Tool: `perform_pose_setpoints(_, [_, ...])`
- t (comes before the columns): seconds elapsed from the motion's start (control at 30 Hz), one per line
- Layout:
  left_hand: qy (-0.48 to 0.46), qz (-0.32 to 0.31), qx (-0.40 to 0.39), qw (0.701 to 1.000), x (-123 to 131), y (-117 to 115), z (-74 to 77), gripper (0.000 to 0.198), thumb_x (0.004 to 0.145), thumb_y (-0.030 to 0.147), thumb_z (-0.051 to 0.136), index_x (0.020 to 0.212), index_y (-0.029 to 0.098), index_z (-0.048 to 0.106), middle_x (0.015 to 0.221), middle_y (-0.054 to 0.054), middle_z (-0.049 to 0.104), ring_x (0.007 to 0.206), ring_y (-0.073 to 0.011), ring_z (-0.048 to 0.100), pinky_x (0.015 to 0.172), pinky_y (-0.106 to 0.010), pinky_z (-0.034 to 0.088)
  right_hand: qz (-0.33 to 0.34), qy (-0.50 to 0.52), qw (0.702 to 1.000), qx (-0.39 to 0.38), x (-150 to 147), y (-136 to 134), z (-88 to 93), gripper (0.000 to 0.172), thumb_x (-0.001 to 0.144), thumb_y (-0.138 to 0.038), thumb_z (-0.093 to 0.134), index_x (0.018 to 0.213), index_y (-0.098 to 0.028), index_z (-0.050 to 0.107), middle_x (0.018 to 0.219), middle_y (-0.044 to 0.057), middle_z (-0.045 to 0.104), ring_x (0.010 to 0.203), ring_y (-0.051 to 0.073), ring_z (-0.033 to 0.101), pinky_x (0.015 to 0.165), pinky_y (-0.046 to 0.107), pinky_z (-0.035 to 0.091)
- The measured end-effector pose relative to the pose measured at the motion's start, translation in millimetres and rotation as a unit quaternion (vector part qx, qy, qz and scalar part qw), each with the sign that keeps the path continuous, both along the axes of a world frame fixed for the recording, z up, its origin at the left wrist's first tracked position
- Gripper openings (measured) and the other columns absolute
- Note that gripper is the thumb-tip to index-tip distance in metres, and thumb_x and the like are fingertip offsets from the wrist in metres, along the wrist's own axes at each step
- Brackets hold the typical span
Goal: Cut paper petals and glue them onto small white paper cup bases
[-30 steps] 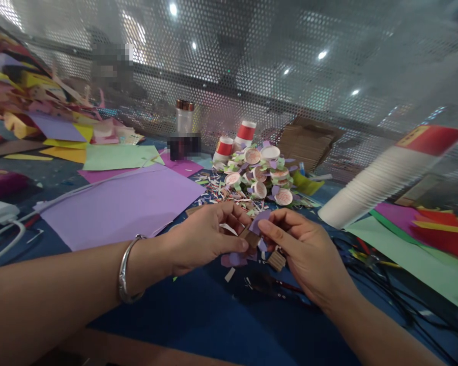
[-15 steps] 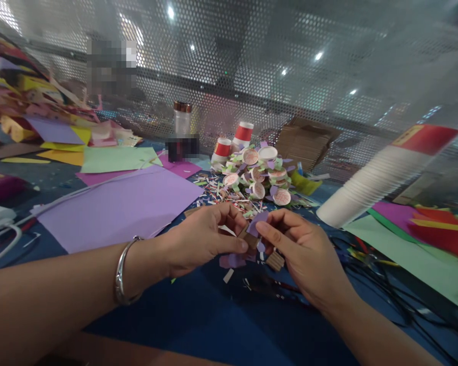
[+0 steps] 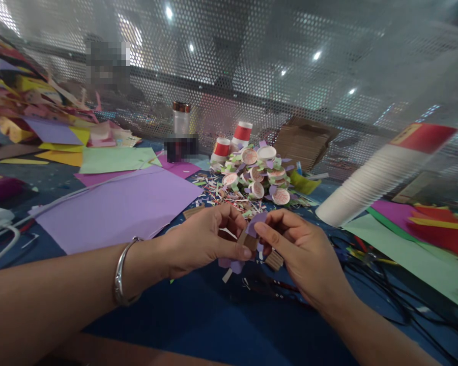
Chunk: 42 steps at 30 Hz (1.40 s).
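Note:
My left hand point(image 3: 209, 236), a silver bangle at its wrist, is closed on a small piece of brown cardboard point(image 3: 249, 243), pinched between thumb and fingers. My right hand point(image 3: 303, 249) pinches a small purple paper piece point(image 3: 255, 223) that lies against the cardboard's upper edge. Whether the two are joined I cannot tell. Below the fingers, more purple paper pieces point(image 3: 234, 266) and a corrugated cardboard scrap point(image 3: 275, 261) show, partly hidden. Just beyond my hands sits a heap of cut paper-cup bottoms with green and purple paper bits point(image 3: 256, 174).
A tall leaning stack of paper cups point(image 3: 374, 178) stands at right, near black cables point(image 3: 389, 284). Purple paper point(image 3: 122, 206) lies left under a white cable. Colourful shreds point(image 3: 229, 195) cover the middle. Behind are a bottle point(image 3: 181, 121), cardboard sheets point(image 3: 303, 142) and a perforated metal screen point(image 3: 232, 61).
The cardboard piece has turned a little and shows more of its brown face between my fingers. Both hands stay nearly in place, still holding their pieces together.

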<state>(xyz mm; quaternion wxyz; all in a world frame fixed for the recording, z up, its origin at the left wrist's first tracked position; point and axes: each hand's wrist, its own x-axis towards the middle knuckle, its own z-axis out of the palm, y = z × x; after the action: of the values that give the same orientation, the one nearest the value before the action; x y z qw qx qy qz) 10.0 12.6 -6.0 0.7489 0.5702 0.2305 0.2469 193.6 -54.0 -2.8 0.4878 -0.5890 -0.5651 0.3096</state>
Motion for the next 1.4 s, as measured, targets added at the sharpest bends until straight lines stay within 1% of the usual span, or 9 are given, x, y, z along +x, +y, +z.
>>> perform_pose_setpoints(0.17, [0.011,0.013,0.010,1.000,1.0,-1.0,3.2,0.036,0.072,0.028,0.083,0.086,0.019,0.051,0.076,0.001,0.064,0.067,-0.0133,0.061,0.061,-0.028,0.044,0.004,-0.024,1.000,0.015,-0.4,-0.4,0.7,0.026,0.089,-0.047,0.072,0.084,-0.022,0.067,0.061,-0.005,0.061,0.050,0.008,0.048,0.044,0.019,0.036])
perform_pose_setpoints(0.33, [0.013,0.038,0.039,0.998,2.7,0.4,0.6,0.026,0.079,0.030,0.076,0.086,0.018,0.053,0.076,0.000,0.064,0.067,-0.0124,0.058,0.062,-0.028,0.044,0.010,-0.029,0.999,0.019,-1.7,-1.6,2.5,0.024,0.089,-0.044,0.073,0.084,-0.021,0.068,0.064,-0.004,0.064,0.054,0.009,0.055,0.050,0.019,0.042])
perform_pose_setpoints(0.67, [0.056,0.065,0.191,0.978,-1.4,1.6,-2.8,0.019,0.085,0.032,0.068,0.086,0.020,0.053,0.073,0.003,0.058,0.062,-0.0102,0.053,0.057,-0.025,0.042,0.055,0.001,0.998,0.022,-2.6,-3.1,4.7,0.019,0.087,-0.039,0.075,0.085,-0.021,0.069,0.067,-0.004,0.064,0.057,0.008,0.055,0.052,0.017,0.044])
perform_pose_setpoints(0.77, [0.080,0.081,0.259,0.959,-2.2,-1.4,1.7,0.015,0.087,0.030,0.066,0.086,0.020,0.055,0.071,0.004,0.058,0.061,-0.0094,0.051,0.054,-0.023,0.040,0.067,-0.001,0.998,0.020,-3.9,-3.6,6.7,0.020,0.088,-0.039,0.075,0.084,-0.020,0.069,0.065,-0.004,0.064,0.058,0.009,0.057,0.053,0.018,0.045])
perform_pose_setpoints(0.9, [0.095,0.122,0.376,0.913,-3.3,-4.1,10.1,0.008,0.087,0.021,0.063,0.084,0.018,0.057,0.071,0.005,0.059,0.062,-0.0079,0.053,0.057,-0.022,0.041,0.072,-0.036,0.996,0.039,-2.7,-4.9,7.8,0.017,0.089,-0.037,0.074,0.087,-0.020,0.070,0.067,-0.004,0.065,0.057,0.009,0.057,0.051,0.019,0.044])
perform_pose_setpoints(1.0, [0.087,0.119,0.409,0.901,-5.0,-4.8,14.4,0.005,0.087,0.017,0.063,0.085,0.018,0.058,0.075,0.004,0.062,0.066,-0.0079,0.057,0.061,-0.021,0.044,0.074,-0.068,0.993,0.060,-0.6,-7.1,6.6,0.011,0.091,-0.033,0.071,0.091,-0.022,0.071,0.071,-0.003,0.067,0.060,0.010,0.060,0.054,0.020,0.045])
perform_pose_setpoints(1.1, [0.097,0.104,0.397,0.907,-6.9,-4.6,14.5,0.005,0.087,0.019,0.064,0.086,0.018,0.059,0.076,0.003,0.065,0.066,-0.0090,0.059,0.062,-0.023,0.045,0.076,-0.083,0.991,0.068,0.4,-9.5,5.3,0.011,0.093,-0.033,0.069,0.092,-0.023,0.070,0.072,-0.004,0.065,0.060,0.010,0.058,0.053,0.020,0.044])
perform_pose_setpoints(1.27, [0.074,0.063,0.283,0.954,-6.7,0.2,6.6,0.014,0.088,0.030,0.066,0.091,0.018,0.058,0.076,0.001,0.063,0.068,-0.0119,0.058,0.061,-0.026,0.044,0.076,-0.090,0.992,0.055,-0.3,-10.1,3.6,0.015,0.095,-0.037,0.066,0.092,-0.023,0.069,0.073,-0.003,0.064,0.058,0.010,0.054,0.050,0.021,0.042])
perform_pose_setpoints(1.4, [0.043,0.038,0.238,0.970,-6.6,4.3,2.8,0.018,0.085,0.029,0.069,0.092,0.017,0.058,0.079,0.002,0.060,0.070,-0.0119,0.056,0.063,-0.027,0.045,0.070,-0.097,0.991,0.055,0.0,-9.7,1.2,0.015,0.095,-0.037,0.066,0.091,-0.023,0.069,0.074,-0.003,0.065,0.058,0.010,0.054,0.049,0.022,0.039])
